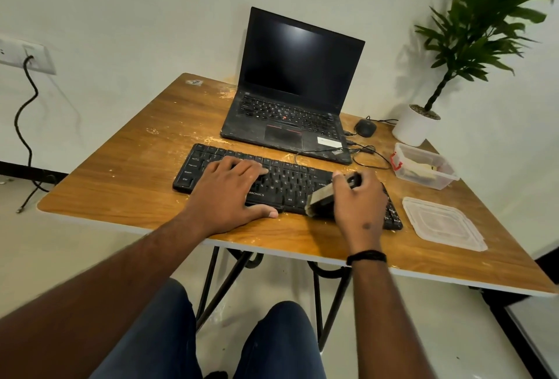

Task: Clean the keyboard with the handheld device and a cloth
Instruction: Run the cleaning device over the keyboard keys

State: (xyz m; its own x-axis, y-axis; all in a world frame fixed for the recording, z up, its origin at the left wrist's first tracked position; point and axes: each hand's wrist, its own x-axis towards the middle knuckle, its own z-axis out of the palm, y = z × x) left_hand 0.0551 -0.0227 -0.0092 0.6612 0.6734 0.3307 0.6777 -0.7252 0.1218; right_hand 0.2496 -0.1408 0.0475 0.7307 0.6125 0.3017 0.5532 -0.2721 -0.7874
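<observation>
Gripping a small handheld device (325, 197) in the right hand (360, 206), fingers curled round its dark body, the person has it down on the right part of the black keyboard (287, 185), its pale end pointing toward the near edge. It is blurred, so its exact shape is hard to tell. Over on the other side, the left hand (230, 194) lies flat with straight fingers spread across the keys and the thumb on the wooden table (121, 179) just in front, holding nothing. That keyboard sits at the middle of the table, right before an open laptop (290, 88) with a dark screen. Pale crumbs and dust speckle the wood around both. Off to the right, a clear plastic box (423, 165) stands with its lid (441, 223) lying flat nearer the edge. Behind them, a black mouse (365, 128) and a potted plant (453, 64) in a white pot.
</observation>
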